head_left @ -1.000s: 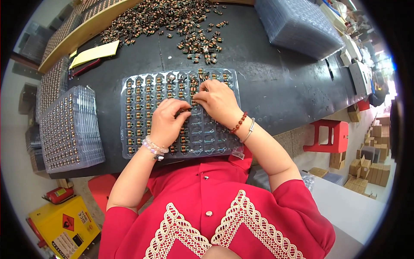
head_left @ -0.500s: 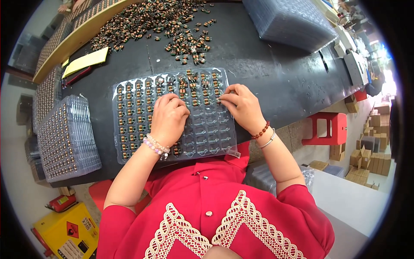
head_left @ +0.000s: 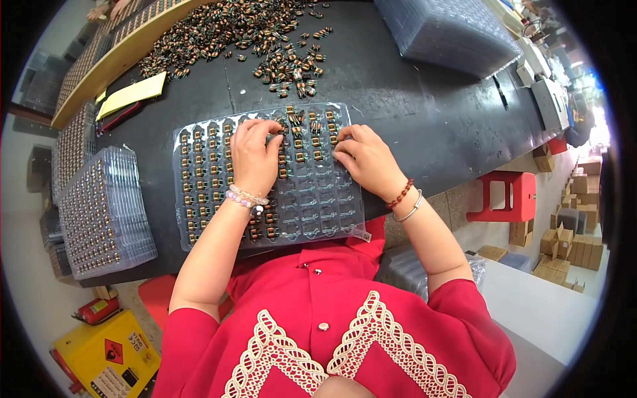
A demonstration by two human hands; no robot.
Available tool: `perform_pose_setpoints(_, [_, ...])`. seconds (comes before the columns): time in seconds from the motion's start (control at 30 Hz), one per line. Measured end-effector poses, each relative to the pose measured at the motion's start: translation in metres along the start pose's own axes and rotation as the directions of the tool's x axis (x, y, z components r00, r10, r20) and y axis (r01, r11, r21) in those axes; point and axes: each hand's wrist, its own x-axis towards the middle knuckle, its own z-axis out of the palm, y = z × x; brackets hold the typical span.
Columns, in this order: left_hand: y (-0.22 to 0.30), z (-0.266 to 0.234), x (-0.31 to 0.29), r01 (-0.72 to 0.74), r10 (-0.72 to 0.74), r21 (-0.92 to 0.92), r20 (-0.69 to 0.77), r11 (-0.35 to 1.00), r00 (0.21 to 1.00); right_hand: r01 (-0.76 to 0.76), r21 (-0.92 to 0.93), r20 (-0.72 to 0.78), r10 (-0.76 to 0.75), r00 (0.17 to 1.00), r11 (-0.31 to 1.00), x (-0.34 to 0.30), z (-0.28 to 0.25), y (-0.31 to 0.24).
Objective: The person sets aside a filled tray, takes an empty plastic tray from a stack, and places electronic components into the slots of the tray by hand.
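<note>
A clear plastic blister tray (head_left: pixel 322 230) lies before me at the table's near edge. Small copper-wound coils (head_left: pixel 200 173) fill its left columns and the upper pockets on the right; lower right pockets hold none. Several loose coils (head_left: pixel 296 120) lie jumbled on its upper part. Beside these, my left hand (head_left: pixel 255 154) is closed, thumb and fingers bent together; what is between the tips is hidden. Over the tray's right edge, my right hand (head_left: pixel 366 159) has thumb and forefinger curled in around a coil (head_left: pixel 334 140) in the rightmost column.
A big heap of loose coils (head_left: pixel 212 33) covers the table's far side. Filled trays (head_left: pixel 99 212) are stacked at left, and a tall stack of clear trays (head_left: pixel 451 36) stands far right. A yellow pad (head_left: pixel 135 93) lies at left. A red stool (head_left: pixel 502 196) is beyond the table.
My left hand has moved up and away from the tray's middle, uncovering coils there. My right hand has shifted slightly up along the tray's right edge.
</note>
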Motion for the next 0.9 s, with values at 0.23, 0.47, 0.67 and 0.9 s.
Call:
perform_pose_setpoints(0.23, [0.029, -0.013, -0.012, 0.048, 0.011, -0.244, 0.235, 0.969, 0.972, -0.093, 0.192, 0.017, 0.091, 0.996, 0.977, -0.001, -0.001, 0.010])
perform_pose_setpoints(0.47, [0.024, -0.007, -0.022, -0.142, 0.146, -0.037, 0.229, 0.989, 0.962, 0.035, -0.032, -0.088, -0.038, 0.995, 0.999, 0.003, -0.001, -0.003])
perform_pose_setpoints(0.67, [0.013, 0.006, 0.013, -0.160, 0.153, 0.079, 0.080, 0.984, 0.985, 0.111, -0.092, -0.077, -0.118, 0.990, 0.990, 0.035, 0.019, -0.003])
perform_pose_setpoints(0.9, [0.012, 0.011, 0.015, -0.242, 0.243, -0.032, 0.044, 0.970, 0.969, 0.127, -0.048, -0.070, -0.131, 0.989, 0.991, 0.037, 0.020, 0.006])
